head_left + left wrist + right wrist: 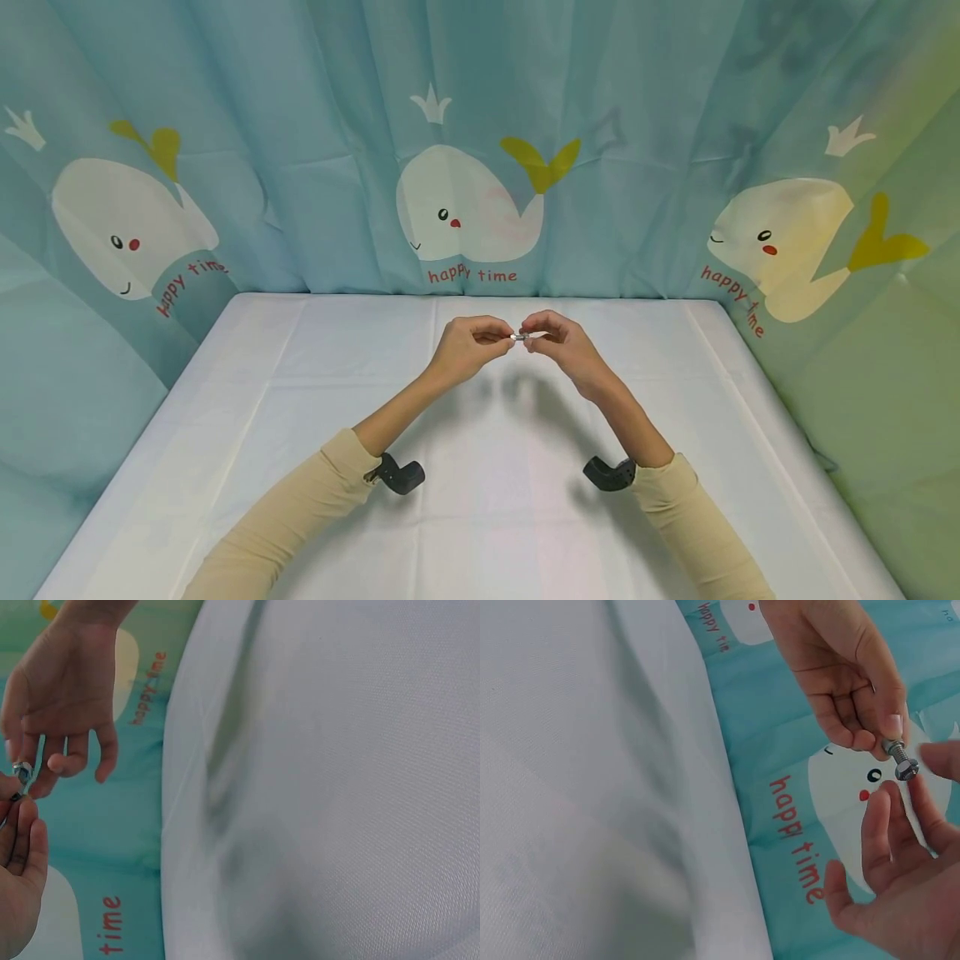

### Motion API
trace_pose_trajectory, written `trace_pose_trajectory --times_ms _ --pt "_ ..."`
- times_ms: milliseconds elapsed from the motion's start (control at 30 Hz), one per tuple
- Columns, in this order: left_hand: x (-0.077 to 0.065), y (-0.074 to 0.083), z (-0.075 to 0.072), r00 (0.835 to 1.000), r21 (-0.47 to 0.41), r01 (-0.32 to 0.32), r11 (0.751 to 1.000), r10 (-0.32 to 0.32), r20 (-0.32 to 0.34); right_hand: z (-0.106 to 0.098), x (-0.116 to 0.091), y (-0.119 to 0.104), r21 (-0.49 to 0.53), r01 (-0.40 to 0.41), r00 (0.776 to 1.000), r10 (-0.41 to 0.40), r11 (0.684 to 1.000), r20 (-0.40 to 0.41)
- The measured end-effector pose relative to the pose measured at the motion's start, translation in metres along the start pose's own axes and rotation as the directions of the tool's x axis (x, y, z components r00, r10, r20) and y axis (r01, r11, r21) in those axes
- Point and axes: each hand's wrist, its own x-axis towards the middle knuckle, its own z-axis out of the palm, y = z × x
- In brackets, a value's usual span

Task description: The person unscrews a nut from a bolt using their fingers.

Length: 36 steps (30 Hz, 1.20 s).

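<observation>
My left hand (470, 346) pinches one end of a small silver bolt (901, 756) between thumb and fingertips, above the far part of the table. In the right wrist view, threads show between the metal piece at the left fingertips and a hex piece (907, 772) at the other end. Which end is the bolt's head and which a nut, I cannot tell. Around the hex piece, the thumb and index finger of my right hand (568, 350) stand slightly apart, the index fingertip close to it. The other right fingers are loosely bent.
A white cloth covers the table (487, 517). Behind it and along both sides hangs a blue-green curtain (300, 208) printed with whales. A black wrist camera mount sits on each forearm: the left mount (401, 475) and the right mount (609, 473).
</observation>
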Motion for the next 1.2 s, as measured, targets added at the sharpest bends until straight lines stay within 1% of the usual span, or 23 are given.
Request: trace_pose_trajectory --times_ms 167,233,300,533,633,767,1067,1133,1200 --pt "-0.0001 -0.0004 0.0003 1.000 0.005 -0.003 1.000 0.003 0.005 0.0001 0.0006 -0.0004 -0.019 -0.083 0.996 0.083 0.996 -0.015" --pt "-0.0002 -0.0009 0.0003 1.000 0.006 -0.008 1.000 0.008 0.006 0.0001 0.0007 0.0004 -0.035 -0.090 0.996 0.090 0.995 -0.001" --pt "-0.0003 -0.0009 0.0001 1.000 0.003 -0.009 1.000 0.009 0.007 0.0004 0.0002 0.0008 -0.043 -0.084 0.996 0.084 0.996 0.003" --pt "-0.0009 0.0003 0.0003 1.000 0.007 0.008 1.000 -0.008 0.004 -0.0007 -0.0010 0.0043 -0.022 -0.003 1.000 0.003 1.000 0.004" --pt "-0.0009 0.0013 0.0019 1.000 0.021 0.005 1.000 -0.005 -0.003 -0.0009 -0.0011 0.0048 -0.025 0.027 1.000 -0.027 0.999 0.005" --pt "-0.0007 0.0015 0.0025 1.000 0.024 -0.002 1.000 0.002 -0.008 -0.0004 -0.0014 0.0032 -0.023 0.047 0.999 -0.047 0.999 0.003" --pt "0.0010 0.0004 0.0007 1.000 -0.004 0.003 1.000 -0.003 0.001 -0.0003 -0.0004 0.0022 0.005 0.048 0.999 -0.048 0.999 0.011" --pt "0.0012 0.0002 0.0008 1.000 -0.006 -0.001 1.000 0.001 0.002 -0.0002 -0.0002 0.0015 0.005 0.040 0.999 -0.040 0.999 0.011" --pt "0.0012 0.0005 0.0007 1.000 -0.006 -0.005 1.000 0.005 0.000 -0.0001 0.0004 0.0004 0.001 0.013 1.000 -0.013 1.000 -0.006"
